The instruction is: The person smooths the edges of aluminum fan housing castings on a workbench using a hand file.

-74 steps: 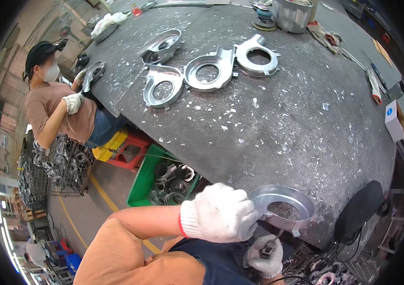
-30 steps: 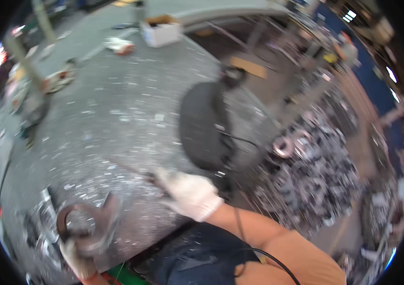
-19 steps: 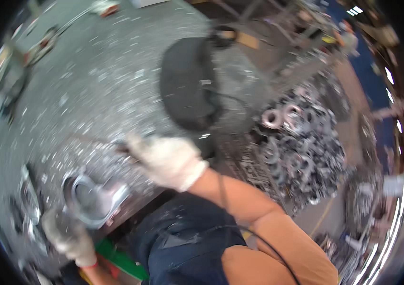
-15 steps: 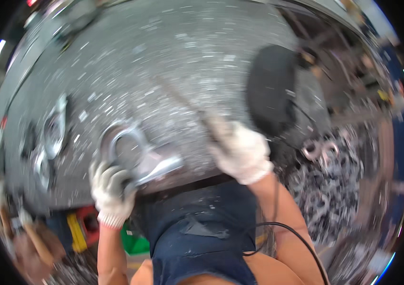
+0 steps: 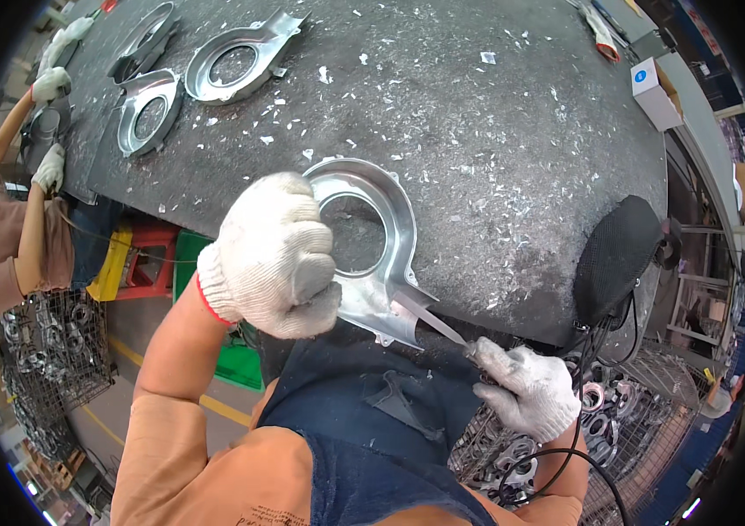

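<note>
A shiny cast metal housing (image 5: 400,219), ring-shaped with a flared outlet, lies at the table's near edge, its outlet toward me. My left hand (image 5: 274,256), in a white knit glove, is closed on the housing's left side; its fingertips are hidden. In my right hand (image 5: 532,390), also gloved, is a slim flat file (image 5: 439,324), gripped by its near end. The file's far end meets the outlet's right edge. Its handle is hidden by the hand.
More housings (image 5: 237,63) lie at the far left. Metal chips (image 5: 495,193) litter the dark table (image 5: 460,114). A black mesh-covered object (image 5: 618,259) stands at right, above a wire basket of metal parts (image 5: 605,412). At left, a co-worker's gloved hands (image 5: 50,167) handle another part.
My view has shifted and sharpened. My left hand now covers the housing's left side. My right hand has brought the file from over the table down to the outlet's edge.
</note>
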`<control>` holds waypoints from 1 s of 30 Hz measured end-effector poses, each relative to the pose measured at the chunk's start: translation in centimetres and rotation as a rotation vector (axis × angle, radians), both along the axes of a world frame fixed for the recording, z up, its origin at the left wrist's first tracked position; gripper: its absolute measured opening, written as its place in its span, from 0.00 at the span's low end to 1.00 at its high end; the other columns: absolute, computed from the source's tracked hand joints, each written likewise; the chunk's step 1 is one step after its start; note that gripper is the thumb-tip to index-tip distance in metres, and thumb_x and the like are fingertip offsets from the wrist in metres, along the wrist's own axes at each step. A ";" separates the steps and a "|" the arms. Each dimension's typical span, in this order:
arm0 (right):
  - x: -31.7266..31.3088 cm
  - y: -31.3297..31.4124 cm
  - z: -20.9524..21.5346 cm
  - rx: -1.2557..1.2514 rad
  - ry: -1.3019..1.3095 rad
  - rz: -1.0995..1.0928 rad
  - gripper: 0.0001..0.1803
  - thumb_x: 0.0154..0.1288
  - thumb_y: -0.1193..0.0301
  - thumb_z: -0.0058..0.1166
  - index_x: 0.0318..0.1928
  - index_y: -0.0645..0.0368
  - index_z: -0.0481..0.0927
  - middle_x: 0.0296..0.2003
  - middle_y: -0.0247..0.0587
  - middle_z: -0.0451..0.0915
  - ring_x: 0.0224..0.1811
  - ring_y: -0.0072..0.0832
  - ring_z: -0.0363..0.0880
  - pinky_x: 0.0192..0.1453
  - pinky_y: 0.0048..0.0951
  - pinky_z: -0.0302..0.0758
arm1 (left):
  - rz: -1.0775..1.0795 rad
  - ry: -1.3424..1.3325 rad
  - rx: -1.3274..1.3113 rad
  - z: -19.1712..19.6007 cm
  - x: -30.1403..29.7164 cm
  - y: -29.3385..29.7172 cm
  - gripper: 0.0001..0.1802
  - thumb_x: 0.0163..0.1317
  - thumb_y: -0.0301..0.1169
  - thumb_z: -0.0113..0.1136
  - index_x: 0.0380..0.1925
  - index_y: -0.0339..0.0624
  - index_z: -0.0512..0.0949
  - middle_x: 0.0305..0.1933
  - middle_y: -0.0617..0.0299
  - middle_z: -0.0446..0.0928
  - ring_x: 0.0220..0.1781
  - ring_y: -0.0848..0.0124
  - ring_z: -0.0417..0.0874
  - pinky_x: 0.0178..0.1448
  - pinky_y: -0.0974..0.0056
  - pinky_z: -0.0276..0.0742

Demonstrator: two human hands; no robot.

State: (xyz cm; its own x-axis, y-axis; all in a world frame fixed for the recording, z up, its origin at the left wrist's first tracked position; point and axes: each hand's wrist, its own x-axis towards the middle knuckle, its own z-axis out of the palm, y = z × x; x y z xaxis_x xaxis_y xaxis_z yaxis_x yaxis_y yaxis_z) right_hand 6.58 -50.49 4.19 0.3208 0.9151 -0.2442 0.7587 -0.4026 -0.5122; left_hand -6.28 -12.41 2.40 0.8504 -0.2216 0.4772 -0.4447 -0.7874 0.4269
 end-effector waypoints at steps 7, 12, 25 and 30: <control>-1.4 0.2 0.6 -0.228 -0.006 -0.062 0.37 0.71 0.53 0.69 0.79 0.36 0.76 0.39 0.43 0.89 0.35 0.42 0.91 0.39 0.43 0.90 | -0.060 0.049 0.060 1.5 1.5 -0.8 0.14 0.29 0.38 0.73 0.11 0.51 0.75 0.19 0.64 0.67 0.25 0.56 0.73 0.37 0.50 0.71; -1.3 -0.2 0.3 -0.255 0.105 -0.056 0.38 0.72 0.51 0.68 0.80 0.36 0.74 0.36 0.45 0.87 0.35 0.46 0.90 0.38 0.45 0.88 | -0.052 0.057 0.112 1.9 1.3 -1.4 0.14 0.31 0.40 0.74 0.12 0.52 0.76 0.19 0.65 0.68 0.26 0.57 0.74 0.38 0.50 0.74; -2.3 -1.9 -2.4 -0.028 0.223 -0.218 0.37 0.66 0.58 0.75 0.75 0.43 0.82 0.43 0.44 0.91 0.42 0.45 0.93 0.48 0.43 0.90 | -0.099 0.125 0.124 2.4 1.6 -1.5 0.16 0.27 0.40 0.75 0.14 0.50 0.75 0.22 0.60 0.67 0.27 0.50 0.75 0.35 0.48 0.72; -1.6 -1.6 -3.8 0.071 0.405 -0.107 0.36 0.67 0.60 0.75 0.75 0.50 0.81 0.48 0.45 0.92 0.46 0.43 0.93 0.53 0.40 0.90 | -0.103 0.102 0.130 1.8 1.7 -1.6 0.15 0.26 0.39 0.73 0.12 0.51 0.74 0.20 0.63 0.67 0.26 0.53 0.74 0.34 0.48 0.71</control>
